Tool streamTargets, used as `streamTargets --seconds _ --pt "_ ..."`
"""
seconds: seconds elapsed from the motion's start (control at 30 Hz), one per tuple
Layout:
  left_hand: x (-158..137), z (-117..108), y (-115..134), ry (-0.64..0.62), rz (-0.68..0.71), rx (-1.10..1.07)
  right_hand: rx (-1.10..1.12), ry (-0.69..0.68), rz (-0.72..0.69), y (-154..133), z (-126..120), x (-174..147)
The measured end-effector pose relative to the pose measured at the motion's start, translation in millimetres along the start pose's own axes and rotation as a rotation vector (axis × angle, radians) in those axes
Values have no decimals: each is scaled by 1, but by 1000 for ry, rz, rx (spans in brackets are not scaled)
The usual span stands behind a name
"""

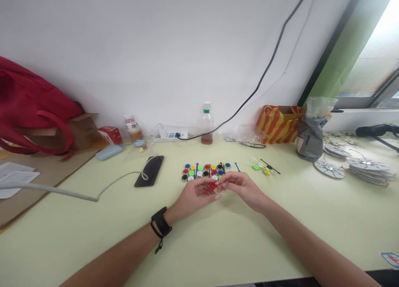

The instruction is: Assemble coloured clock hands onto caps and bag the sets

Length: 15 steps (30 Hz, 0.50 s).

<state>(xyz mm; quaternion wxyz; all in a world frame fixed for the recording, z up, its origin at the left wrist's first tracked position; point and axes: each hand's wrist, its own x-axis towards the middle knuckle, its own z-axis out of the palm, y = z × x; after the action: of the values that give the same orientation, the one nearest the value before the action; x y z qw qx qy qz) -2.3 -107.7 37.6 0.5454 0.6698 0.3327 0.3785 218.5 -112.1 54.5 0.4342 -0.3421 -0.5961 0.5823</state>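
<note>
Between my two hands is a small red plastic piece (212,186), round in the middle with thin parts sticking out. My left hand (195,194) curls around its left side, fingers and thumb closed on it. On the other side my right hand (241,188) pinches its right end with the fingertips. Just behind the hands stand rows of small round pieces (191,172) with coloured tops in blue, red, yellow, green, black and white. Thin coloured sticks (196,169) lie across those rows, and my hands hide part of them. To the right lies a small group of loose sticks and round pieces (264,169).
A phone (149,171) with a pale cable lies left. Along the wall stand a labelled bottle (133,131), a power strip (171,133), a bottle of brown liquid (207,124) and a striped bag (279,124). Stacked grey discs (369,168) sit right, a red bag (31,100) far left.
</note>
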Motion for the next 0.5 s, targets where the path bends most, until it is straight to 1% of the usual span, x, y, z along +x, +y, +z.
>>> streamTargets --seconds 0.13,0.27,0.4,0.5 --pt "2 3 3 -3 11 -22 -47 -16 -14 4 4 2" --pt "2 5 1 1 17 -47 -73 -33 -31 10 4 4" --pt "2 4 -3 38 45 15 -73 -25 -30 11 4 3" --pt "2 2 -4 96 73 70 -134 0 -34 8 2 3"
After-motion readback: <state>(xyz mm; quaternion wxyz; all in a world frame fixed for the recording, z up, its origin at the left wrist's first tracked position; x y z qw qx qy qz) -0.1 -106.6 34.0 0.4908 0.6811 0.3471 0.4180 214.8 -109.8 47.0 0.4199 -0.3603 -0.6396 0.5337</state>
